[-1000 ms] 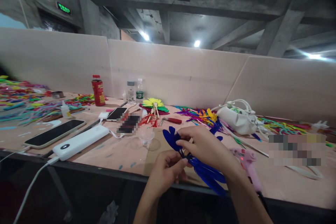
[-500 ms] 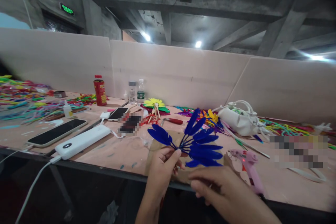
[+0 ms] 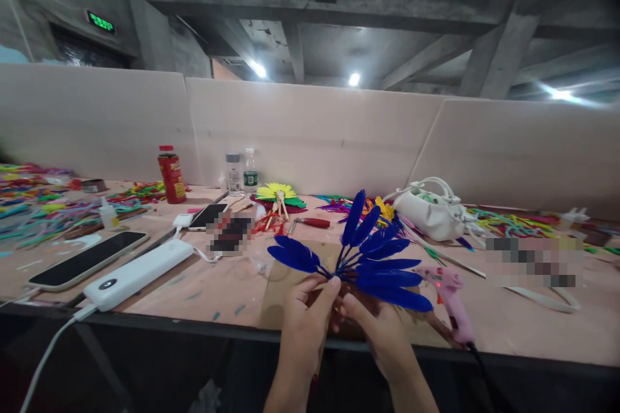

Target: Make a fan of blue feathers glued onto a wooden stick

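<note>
A fan of deep blue feathers (image 3: 387,277) spreads out above the front of the table, its dark stems meeting at the bottom centre. My left hand (image 3: 310,310) pinches the gathered stems between thumb and fingers. Close against it on the right, my right hand (image 3: 372,329) has its thumb and fingers bent together at the base of the fan; what they grip, if anything, is hidden. Beneath the feathers lies a brown board (image 3: 276,290). A pink glue gun (image 3: 453,303) rests just right of the feathers.
To the left are a white power bank (image 3: 140,274), a phone (image 3: 90,259) and a red bottle (image 3: 172,175). Farther back stand clear bottles (image 3: 250,171), near a yellow feather flower (image 3: 276,191) and a red-handled tool (image 3: 314,222). A white handbag (image 3: 429,213) sits at back right.
My right hand has moved left and up to the stems beside my left hand. The right-hand feathers now reach lower and farther right. The whole view has shifted slightly.
</note>
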A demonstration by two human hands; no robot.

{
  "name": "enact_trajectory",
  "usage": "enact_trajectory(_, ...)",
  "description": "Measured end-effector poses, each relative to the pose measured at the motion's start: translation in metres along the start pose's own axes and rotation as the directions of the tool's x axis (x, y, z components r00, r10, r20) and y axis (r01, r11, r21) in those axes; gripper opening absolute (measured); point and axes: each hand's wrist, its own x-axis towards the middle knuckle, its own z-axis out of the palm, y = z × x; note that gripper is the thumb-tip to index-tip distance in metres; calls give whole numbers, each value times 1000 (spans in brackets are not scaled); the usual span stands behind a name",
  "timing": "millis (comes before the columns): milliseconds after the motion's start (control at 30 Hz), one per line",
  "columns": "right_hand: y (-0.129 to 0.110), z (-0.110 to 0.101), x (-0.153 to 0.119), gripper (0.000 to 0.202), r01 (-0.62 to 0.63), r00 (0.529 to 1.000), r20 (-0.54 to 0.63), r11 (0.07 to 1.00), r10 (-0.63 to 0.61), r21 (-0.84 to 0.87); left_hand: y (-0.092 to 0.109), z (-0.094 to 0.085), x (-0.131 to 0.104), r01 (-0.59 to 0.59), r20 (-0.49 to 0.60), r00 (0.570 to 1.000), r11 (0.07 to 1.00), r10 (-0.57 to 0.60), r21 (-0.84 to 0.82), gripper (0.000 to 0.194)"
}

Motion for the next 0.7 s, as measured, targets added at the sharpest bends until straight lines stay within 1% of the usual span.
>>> enact_trajectory(100, 3, 5, 3, 35, -26, 1000, 2, 993, 26, 118, -3, 2, 1, 17, -21, 1000, 1000, -16, 18, 40)
enact_trajectory(167, 4, 5, 4, 34, -48, 999, 4, 988, 48, 149, -5, 2, 2, 19, -7, 1000, 999, -19, 35, 38)
enact_trajectory(333, 5, 4, 6, 36, -64, 997, -23, 987, 68, 145, -10, 4, 5, 19, -14, 1000, 999, -18, 47, 38)
enact_trajectory(533, 6, 4, 7, 37, -83, 996, -25, 983, 89, 162, -13, 6, 8, 22, -27, 999, 1000, -21, 22, 40)
enact_trajectory(700, 6, 3, 8, 37, -92, 996, 15, 980, 90, 177, -13, 6, 9, 34, -39, 999, 999, -33, 35, 38)
